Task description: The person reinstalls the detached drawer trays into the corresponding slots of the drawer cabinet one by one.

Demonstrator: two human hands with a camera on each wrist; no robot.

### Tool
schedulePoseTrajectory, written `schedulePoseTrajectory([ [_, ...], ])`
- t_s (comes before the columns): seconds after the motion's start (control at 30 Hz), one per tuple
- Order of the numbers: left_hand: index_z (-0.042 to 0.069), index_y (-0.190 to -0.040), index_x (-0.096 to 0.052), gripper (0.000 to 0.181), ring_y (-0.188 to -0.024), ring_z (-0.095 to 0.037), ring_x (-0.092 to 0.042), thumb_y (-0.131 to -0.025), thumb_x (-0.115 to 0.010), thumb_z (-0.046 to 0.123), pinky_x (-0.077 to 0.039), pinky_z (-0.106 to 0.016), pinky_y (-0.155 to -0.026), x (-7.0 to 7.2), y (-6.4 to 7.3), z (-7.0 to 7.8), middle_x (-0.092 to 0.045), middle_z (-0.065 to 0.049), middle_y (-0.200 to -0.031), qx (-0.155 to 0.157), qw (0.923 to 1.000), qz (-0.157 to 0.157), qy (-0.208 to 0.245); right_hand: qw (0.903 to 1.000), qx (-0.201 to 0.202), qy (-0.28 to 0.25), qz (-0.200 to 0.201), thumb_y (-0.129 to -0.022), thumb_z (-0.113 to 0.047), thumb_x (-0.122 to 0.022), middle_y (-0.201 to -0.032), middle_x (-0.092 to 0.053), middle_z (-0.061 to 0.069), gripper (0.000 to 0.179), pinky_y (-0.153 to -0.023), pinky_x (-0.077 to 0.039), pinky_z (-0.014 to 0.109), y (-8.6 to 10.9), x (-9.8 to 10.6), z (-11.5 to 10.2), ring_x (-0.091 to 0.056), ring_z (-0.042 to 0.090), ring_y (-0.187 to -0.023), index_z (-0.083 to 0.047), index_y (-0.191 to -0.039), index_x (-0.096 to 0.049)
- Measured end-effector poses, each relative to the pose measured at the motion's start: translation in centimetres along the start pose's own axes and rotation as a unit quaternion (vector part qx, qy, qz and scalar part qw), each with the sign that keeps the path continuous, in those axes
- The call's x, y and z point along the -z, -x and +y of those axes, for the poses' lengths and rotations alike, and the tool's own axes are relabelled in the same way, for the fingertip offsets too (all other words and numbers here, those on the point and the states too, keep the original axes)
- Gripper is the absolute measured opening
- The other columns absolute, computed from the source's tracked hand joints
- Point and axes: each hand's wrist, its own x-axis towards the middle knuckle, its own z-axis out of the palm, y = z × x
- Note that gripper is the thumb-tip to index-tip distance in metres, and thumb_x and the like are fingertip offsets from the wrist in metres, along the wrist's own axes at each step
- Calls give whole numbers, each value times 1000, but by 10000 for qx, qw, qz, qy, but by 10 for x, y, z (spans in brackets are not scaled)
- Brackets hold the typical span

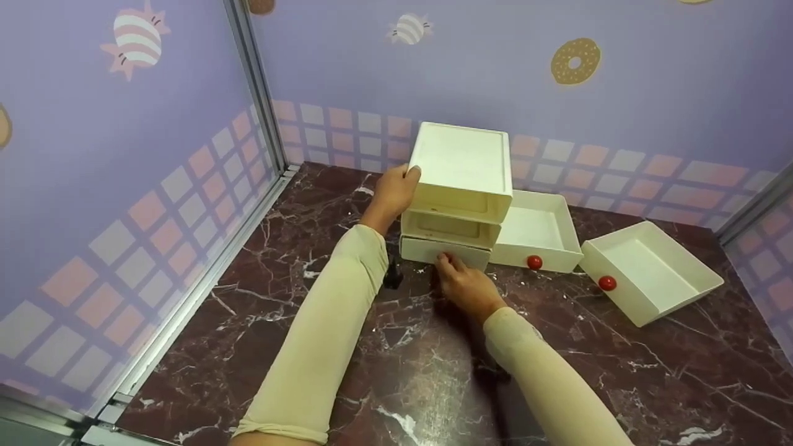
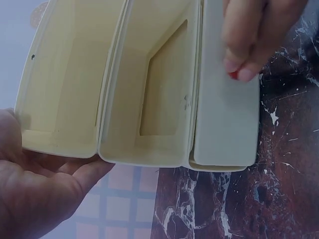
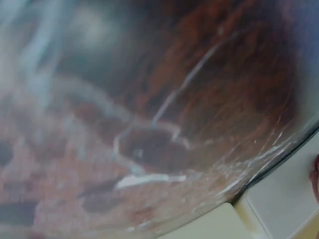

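Observation:
A white drawer cabinet stands upright with three levels; the upper two are bare openings, and the bottom one has a drawer in it. My left hand holds the cabinet's upper left edge, thumb at the top and fingers along the side wall, as the left wrist view also shows. With fingertips and thumb, my right hand pinches the red knob on the bottom drawer's front. That drawer's front sits about level with the cabinet's front edge. The knob is mostly hidden by the fingers.
Right of the cabinet lies a pulled-out white drawer with a red knob. Another loose drawer lies turned beside it. Patterned walls enclose the dark marbled table. A small black object is near the cabinet's left front corner.

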Motion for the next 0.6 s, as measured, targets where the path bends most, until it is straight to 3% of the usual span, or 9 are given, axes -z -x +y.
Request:
schedulePoseTrajectory([
  [0.23,17,-82,-48,33,-78,-23,-42,-108,-40,35,-36,-32,-76,0,0,2,-37,-2,-73,-1,9999,51,-155,9992,-352,-176,-84,-85,1,-55,-116,-66,14,31,-45,-53,36,2,-6,-5,-70,26,-85,6,-112,-69],
  [0.4,18,-76,-44,36,-70,-21,-39,-108,-39,35,-36,-31,-71,0,0,1,-37,0,-69,-13,9998,73,-180,9985,-320,-197,-394,-88,-1,-52,-124,-66,13,37,-48,-55,34,2,1,-5,-71,26,-94,3,-121,-68],
  [0.53,18,-73,-39,39,-63,-19,-35,-108,-39,35,-33,-30,-64,-2,0,1,-37,2,-66,13,9998,107,-147,9939,-150,-486,-977,-93,-11,-55,-136,-62,15,46,-75,-61,40,8,8,-1,-67,32,-116,-2,-138,-60],
  [0.6,18,-73,-39,38,-64,-18,-35,-107,-39,35,-33,-30,-63,-2,0,1,-37,2,-66,22,9998,126,-156,9905,-220,-677,-1177,-94,-19,-56,-139,-61,16,51,-91,-57,46,14,11,5,-64,35,-122,-6,-143,-55],
])
